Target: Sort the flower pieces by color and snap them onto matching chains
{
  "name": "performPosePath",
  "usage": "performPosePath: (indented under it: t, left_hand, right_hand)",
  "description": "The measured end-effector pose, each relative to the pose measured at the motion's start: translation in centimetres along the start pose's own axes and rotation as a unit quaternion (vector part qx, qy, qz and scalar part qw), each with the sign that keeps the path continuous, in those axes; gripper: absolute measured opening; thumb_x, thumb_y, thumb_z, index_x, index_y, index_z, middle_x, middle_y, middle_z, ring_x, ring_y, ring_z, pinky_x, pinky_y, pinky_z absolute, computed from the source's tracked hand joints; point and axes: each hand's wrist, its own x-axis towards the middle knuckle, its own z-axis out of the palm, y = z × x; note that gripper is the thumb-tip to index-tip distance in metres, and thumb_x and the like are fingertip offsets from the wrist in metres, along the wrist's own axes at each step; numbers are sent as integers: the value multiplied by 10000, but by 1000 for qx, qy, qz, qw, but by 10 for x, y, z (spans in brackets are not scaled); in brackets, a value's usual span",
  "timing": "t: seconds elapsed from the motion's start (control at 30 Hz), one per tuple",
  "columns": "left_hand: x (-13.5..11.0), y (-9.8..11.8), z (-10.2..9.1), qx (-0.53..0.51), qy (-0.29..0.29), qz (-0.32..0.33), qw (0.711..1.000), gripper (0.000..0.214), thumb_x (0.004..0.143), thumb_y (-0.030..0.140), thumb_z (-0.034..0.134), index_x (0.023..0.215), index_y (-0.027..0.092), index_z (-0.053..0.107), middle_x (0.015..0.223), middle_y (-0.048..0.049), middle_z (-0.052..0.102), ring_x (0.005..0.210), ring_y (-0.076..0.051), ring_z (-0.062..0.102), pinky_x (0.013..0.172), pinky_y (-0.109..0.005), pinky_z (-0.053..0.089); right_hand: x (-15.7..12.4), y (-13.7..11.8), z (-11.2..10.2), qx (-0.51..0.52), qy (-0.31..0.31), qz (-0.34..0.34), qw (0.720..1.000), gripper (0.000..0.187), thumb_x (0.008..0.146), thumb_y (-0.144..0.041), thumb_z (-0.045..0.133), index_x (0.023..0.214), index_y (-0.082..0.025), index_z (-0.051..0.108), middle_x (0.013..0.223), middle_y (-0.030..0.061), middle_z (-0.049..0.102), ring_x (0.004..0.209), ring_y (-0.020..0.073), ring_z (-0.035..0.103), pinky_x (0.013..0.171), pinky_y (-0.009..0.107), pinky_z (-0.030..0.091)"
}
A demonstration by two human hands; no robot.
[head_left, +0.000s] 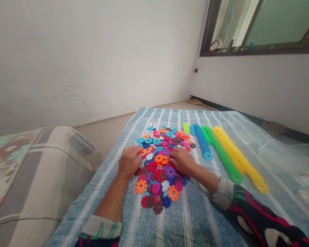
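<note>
Left hand (130,161) and right hand (182,160) are bracketing loose discs (159,159), likely for easy reach; whether bent fingers (136,149) are gripping, I can't tell; single-colour rows (221,155) are lying right of them, seemingly kept apart.

A person's left forearm (111,198) is slanting up and inward, its wrist (123,175) bending toward the middle. The left hand (129,160) is lying back upward, its thumb (138,160) sitting nearest the right hand (182,160). That hand is curving inward, level with the other and well apart (from here, I am not seeing every fingertip). The right forearm (208,178) is angling in from the side, bare below its sleeve (249,211).
</note>
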Motion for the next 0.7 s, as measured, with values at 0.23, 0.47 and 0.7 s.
performPosePath:
  t: [0.23, 0.47, 0.7]
  left_hand:
    - [-4, 2, 1, 49, -56, 39, 996, 340, 795, 292, 467, 1037, 223, 695, 1084, -76, 693, 1061, -229, 597, 950, -358, 460]
    - [-6, 4, 0, 62, -34, 26, 997, 308, 826, 318, 450, 955, 219, 712, 997, -61, 723, 964, -213, 640, 864, -321, 499]
    - [-7, 1, 3, 61, -23, 15, 998, 307, 832, 319, 451, 954, 218, 714, 970, -55, 733, 920, -208, 653, 824, -308, 500]
  right_hand:
    - [-21, -37, 20, 18, 48, -71, 996, 213, 943, -321, 477, 898, -178, 629, 995, 63, 606, 966, 194, 506, 846, 337, 361]
    - [-25, -31, 25, 53, 101, -111, 987, 203, 944, -246, 473, 824, -195, 628, 864, 41, 617, 880, 176, 520, 828, 315, 349]
    - [2, 7, 18, -25, 104, 55, 993, 159, 882, -256, 547, 827, -173, 672, 951, 95, 614, 970, 224, 492, 839, 332, 348]
